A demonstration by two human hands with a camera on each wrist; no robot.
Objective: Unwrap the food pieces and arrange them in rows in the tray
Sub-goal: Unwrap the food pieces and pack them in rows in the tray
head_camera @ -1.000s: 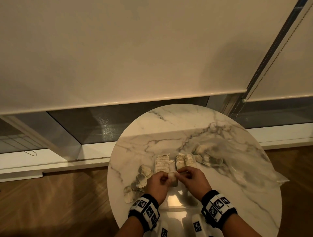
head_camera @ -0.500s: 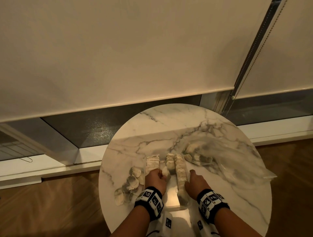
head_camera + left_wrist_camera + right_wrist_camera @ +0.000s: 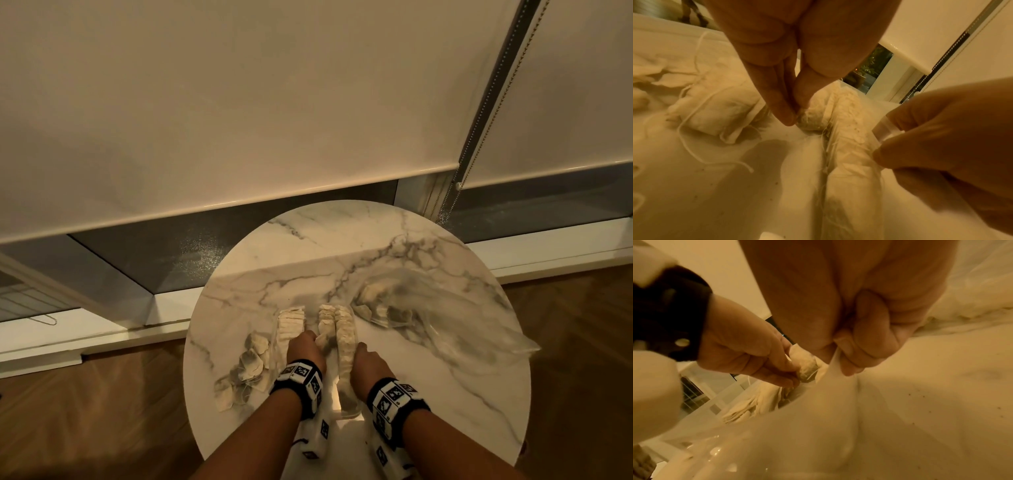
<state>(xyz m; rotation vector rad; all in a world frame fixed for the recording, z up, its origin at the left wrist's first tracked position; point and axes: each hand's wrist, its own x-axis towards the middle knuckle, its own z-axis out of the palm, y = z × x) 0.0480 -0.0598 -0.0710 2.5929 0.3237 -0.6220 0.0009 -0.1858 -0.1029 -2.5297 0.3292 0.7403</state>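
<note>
On the round marble table (image 3: pixel 428 377), the clear plastic tray (image 3: pixel 349 407) sits central; loose paper wrappers (image 3: pixel 251 365) at nine o'clock, crumpled clear plastic bag (image 3: pixel 445 318) at two o'clock.

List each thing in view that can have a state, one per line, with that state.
Left hand: fingertips pinch a food piece, lowering it into the tray.
Food piece: unwrapped, held at the tray's middle row.
Right hand: grip on the tray's right wall.
Tray: clear, partly filled, three rows begun.
Wrappers: empty, piled left of the tray.
Plastic bag: open, lying right of the tray.
Blind: lowered most of the way.
</note>
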